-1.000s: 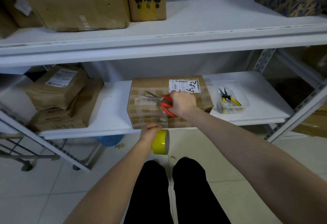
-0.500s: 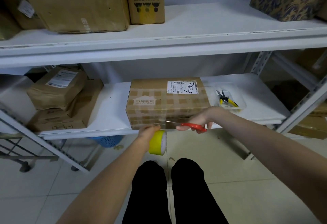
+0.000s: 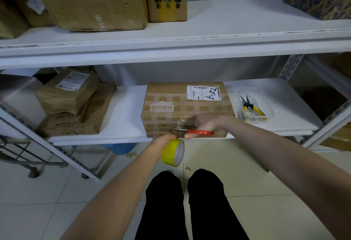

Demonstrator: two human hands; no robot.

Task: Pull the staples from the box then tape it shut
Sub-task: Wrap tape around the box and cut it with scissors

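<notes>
Head view, box: The box (image 3: 187, 108) sits on the middle shelf (image 3: 125, 107) with its flaps down and its front face at the shelf's edge. A white label (image 3: 204, 92) lies on its top.
Head view, left hand: The left hand (image 3: 163, 141) curls round the yellow tape roll (image 3: 173, 152) just below the shelf edge. A clear strip (image 3: 180, 124) runs up from the roll to the box front.
Head view, right hand: The right hand (image 3: 204, 124) grips the red-handled scissors (image 3: 197, 131), which lie flat with the blades pointing left at the strip.
Just changed: A second ago the scissors were over the box top. They have since come down to the front edge, and the blades now meet the strip just above the roll. The roll has barely moved.
Meaning for the task: Taping looks close to done, and a cut here would free the roll. I cannot tell whether the blades have closed on the tape. No staples can be made out.
Aside: Yellow-handled pliers (image 3: 250, 107) lie in a clear tray (image 3: 269, 114) right of the box.
</notes>
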